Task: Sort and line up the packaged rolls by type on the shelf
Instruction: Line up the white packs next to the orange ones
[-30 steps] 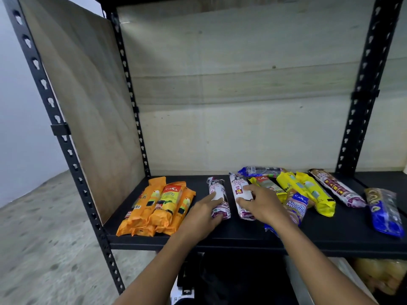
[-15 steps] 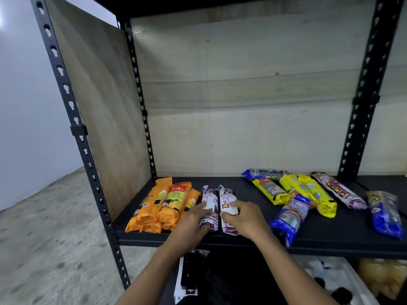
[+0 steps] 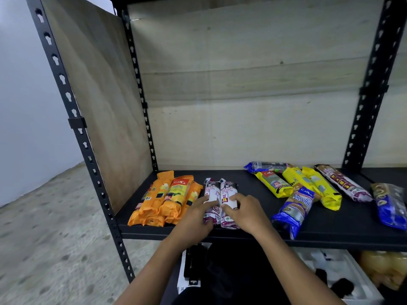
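Observation:
Two white-and-purple drawstring-bag rolls lie side by side and touching on the black shelf [image 3: 242,235]. My left hand [image 3: 196,219] grips the left white roll [image 3: 210,190], and my right hand [image 3: 248,213] grips the right white roll [image 3: 229,190]. Just left of them lies a group of orange rolls [image 3: 167,199]. To the right lie yellow rolls [image 3: 273,183] [image 3: 312,186], a blue roll [image 3: 295,208] angled toward the front edge, another blue roll [image 3: 264,167] at the back, a brown-and-purple roll [image 3: 343,183] and a blue pack [image 3: 389,203] at the far right.
Wood panels close the shelf's left side [image 3: 94,102] and back [image 3: 242,84]. Black perforated posts [image 3: 72,119] [image 3: 370,89] stand at the corners. Below the shelf sit a white bin [image 3: 343,276] with dark items and a yellowish bag [image 3: 383,269]. Speckled floor lies to the left.
Both hands slid the two white rolls leftward toward the orange rolls and brought them together, parallel. The right hand left the pile of yellow and blue rolls behind.

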`<state>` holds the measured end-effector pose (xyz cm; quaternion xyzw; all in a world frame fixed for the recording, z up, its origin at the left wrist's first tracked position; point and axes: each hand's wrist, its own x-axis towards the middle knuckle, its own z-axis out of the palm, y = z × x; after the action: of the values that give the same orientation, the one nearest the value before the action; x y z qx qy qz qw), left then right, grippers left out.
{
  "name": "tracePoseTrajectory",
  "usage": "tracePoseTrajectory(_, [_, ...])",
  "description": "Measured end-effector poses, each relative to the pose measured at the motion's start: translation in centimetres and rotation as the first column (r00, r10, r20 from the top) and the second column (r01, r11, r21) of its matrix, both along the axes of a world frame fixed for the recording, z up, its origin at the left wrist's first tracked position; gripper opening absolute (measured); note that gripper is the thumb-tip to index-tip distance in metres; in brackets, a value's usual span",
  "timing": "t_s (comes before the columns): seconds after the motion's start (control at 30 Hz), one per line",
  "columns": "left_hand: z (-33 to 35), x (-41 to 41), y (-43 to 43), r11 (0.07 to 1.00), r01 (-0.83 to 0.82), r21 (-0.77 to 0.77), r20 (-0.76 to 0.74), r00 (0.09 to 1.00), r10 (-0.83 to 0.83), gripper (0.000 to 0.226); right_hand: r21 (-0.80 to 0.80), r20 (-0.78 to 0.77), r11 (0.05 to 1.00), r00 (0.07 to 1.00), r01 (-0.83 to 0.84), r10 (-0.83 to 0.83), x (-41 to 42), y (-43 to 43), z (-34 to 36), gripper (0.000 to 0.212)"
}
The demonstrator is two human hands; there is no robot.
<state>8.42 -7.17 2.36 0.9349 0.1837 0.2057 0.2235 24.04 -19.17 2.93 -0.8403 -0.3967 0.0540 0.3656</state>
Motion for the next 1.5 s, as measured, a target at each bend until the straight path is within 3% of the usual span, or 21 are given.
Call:
tracePoseTrajectory(0.27, [0.8,0.1,-1.0,1.000,-0.009,-0.006,-0.006,1.000,0.009,0.055,-0.010,0.027,0.999,0.999,-0.046,0.047,0.5,-0.6,0.6,0.057])
tracePoseTrajectory(0.47, [1.6,2.5,-2.4,0.998,-0.023,0.056,0.114,0.993,0.017,0.037,0.133,0.128,0.991,0.991,0.032,-0.049,1.7,-3.2,2.1,0.037])
tracePoseTrajectory(0.7, [1.7,8.7,-6.6,0.993,0.097,0.068,0.160,0.981,-0.107,0.030,0.288,0.214,0.947,0.954,0.142,-0.208,6.3,-8.6,3.5,0.024])
tracePoseTrajectory(0.93, [2.5,16.1,-11.4,0.979,0.197,0.057,0.151,0.967,-0.204,0.033,0.233,0.227,0.922,0.905,0.308,-0.360,12.2,-13.0,3.1,0.029])
tracePoseTrajectory(1.17, [2.7,20.9,-12.7,0.964,0.253,0.076,0.049,0.965,-0.257,0.045,0.046,0.278,0.881,0.841,0.470,-0.464,18.0,-15.8,2.5,0.039])
tracePoseTrajectory(1.3, [2.0,21.7,-13.0,0.960,0.266,0.088,0.013,0.963,-0.268,0.045,-0.074,0.359,0.844,0.804,0.531,-0.474,21.5,-16.1,2.1,0.049])
tracePoseTrajectory(1.5, [1.2,21.8,-13.0,0.968,0.251,0.027,-0.073,0.966,-0.249,0.057,-0.157,0.325,0.834,0.825,0.528,-0.462,26.3,-15.7,2.3,0.049])
